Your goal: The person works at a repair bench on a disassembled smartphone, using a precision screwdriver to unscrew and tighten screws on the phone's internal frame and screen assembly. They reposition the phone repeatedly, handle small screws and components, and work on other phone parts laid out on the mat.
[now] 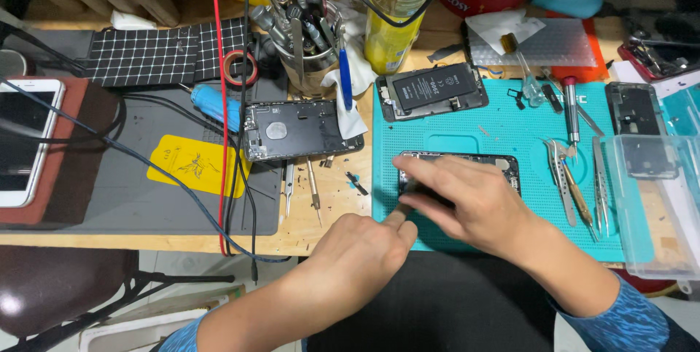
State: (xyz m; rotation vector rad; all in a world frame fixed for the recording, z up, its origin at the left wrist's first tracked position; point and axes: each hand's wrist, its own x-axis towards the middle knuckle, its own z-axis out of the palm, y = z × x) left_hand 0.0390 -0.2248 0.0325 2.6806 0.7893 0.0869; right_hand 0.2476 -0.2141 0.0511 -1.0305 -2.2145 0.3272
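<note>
The right hand (459, 202) lies flat, fingers spread over the opened phone (467, 166) on the teal mat (510, 133). The left hand (364, 250), loosely curled, points its forefinger against the phone's near edge, holding nothing.

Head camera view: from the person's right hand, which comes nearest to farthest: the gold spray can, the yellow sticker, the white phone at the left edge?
From the right hand:
1. Gold spray can, up behind the teal mat.
2. Yellow sticker, left on the grey mat.
3. White phone, far left edge.

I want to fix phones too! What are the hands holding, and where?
The right hand presses down on the opened phone on the teal mat, covering its left end. The left hand touches its lower left edge with a fingertip. Nothing is lifted.
</note>
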